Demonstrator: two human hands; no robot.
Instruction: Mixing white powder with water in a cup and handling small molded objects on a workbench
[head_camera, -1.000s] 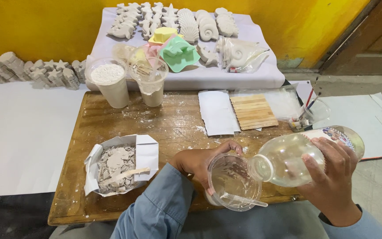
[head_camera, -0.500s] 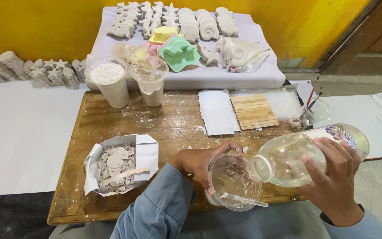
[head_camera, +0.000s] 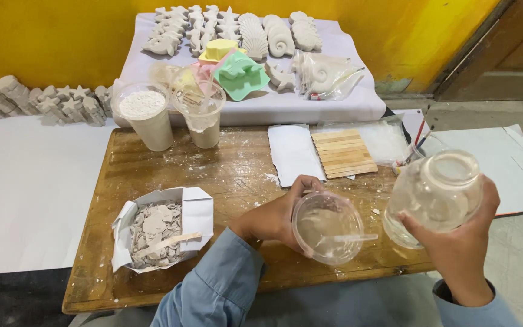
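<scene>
My left hand (head_camera: 273,216) grips a small clear plastic cup (head_camera: 328,227) over the near edge of the wooden table (head_camera: 225,175). The cup holds a cloudy greyish mix, and a white stick (head_camera: 358,238) rests across its rim. To the right of the cup, my right hand (head_camera: 458,242) holds a large clear glass bottle (head_camera: 434,197) nearly upright, its open mouth at the top. Bottle and cup are apart.
A white paper box of broken grey plaster pieces (head_camera: 161,233) sits at front left. Two plastic cups of white powder (head_camera: 146,118) (head_camera: 201,112) stand at the back. Wooden sticks (head_camera: 343,152) and white paper (head_camera: 292,154) lie mid-table. Coloured moulds (head_camera: 237,72) and plaster casts (head_camera: 255,30) fill the white cloth behind.
The bottle was tipped on its side with its mouth at the cup; now my right hand has swung it upright and away to the right. The cup stays in my left hand.
</scene>
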